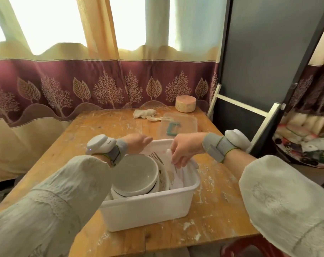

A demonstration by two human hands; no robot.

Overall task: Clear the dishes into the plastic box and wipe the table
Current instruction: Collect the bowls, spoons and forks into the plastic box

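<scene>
A white plastic box (150, 206) stands on the wooden table (94, 130) in front of me. Stacked white bowls (135, 175) fill its left side, a fork (154, 156) leans at the back, and white plates (181, 177) stand on edge at the right. My right hand (185, 149) reaches into the box, its fingers curled round the top of a white plate. My left hand (139, 142) hovers over the box's far rim; its fingers are blurred. A crumpled white cloth (144, 113) lies at the table's far side.
A clear plastic lid with a green clasp (178, 127) lies beyond the box, with a white spoon (153, 118) beside it. A round pale container (185, 103) sits at the far right corner. Curtains hang behind, and a black board leans at the right.
</scene>
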